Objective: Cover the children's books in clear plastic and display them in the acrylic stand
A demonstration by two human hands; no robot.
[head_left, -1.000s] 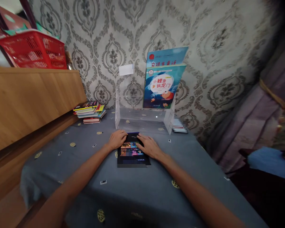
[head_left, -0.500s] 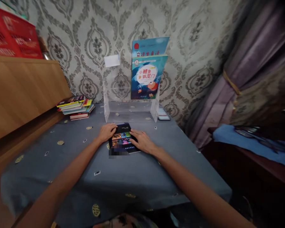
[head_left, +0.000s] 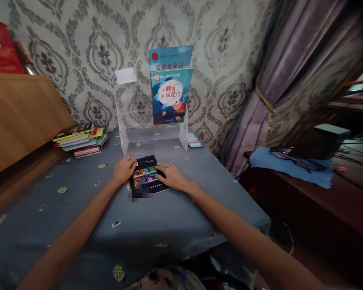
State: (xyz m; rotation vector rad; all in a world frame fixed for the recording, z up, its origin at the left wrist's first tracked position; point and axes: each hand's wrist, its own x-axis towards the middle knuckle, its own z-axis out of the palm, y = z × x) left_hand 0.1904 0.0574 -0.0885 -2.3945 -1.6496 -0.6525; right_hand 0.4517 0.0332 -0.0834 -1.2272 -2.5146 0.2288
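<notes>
Two hands are resting on a dark book lying on the table, near the middle of the frame.
The left hand [head_left: 124, 171] is curling its fingers over the left edge of the dark book [head_left: 148, 176]; whether its grip is pinching the edge, I cannot tell. The right hand [head_left: 172, 176] is lying across the right side, its grip spreading, thumb apart from the fingers. Just beyond, a clear stand [head_left: 124, 143] is standing on the table [head_left: 84, 205], and upright blue books [head_left: 171, 96] are leaning at upper centre. A stack of books [head_left: 81, 139] is sitting at centre left; glasses [head_left: 302, 161] are lying on a blue cloth [head_left: 261, 159] at right.
</notes>
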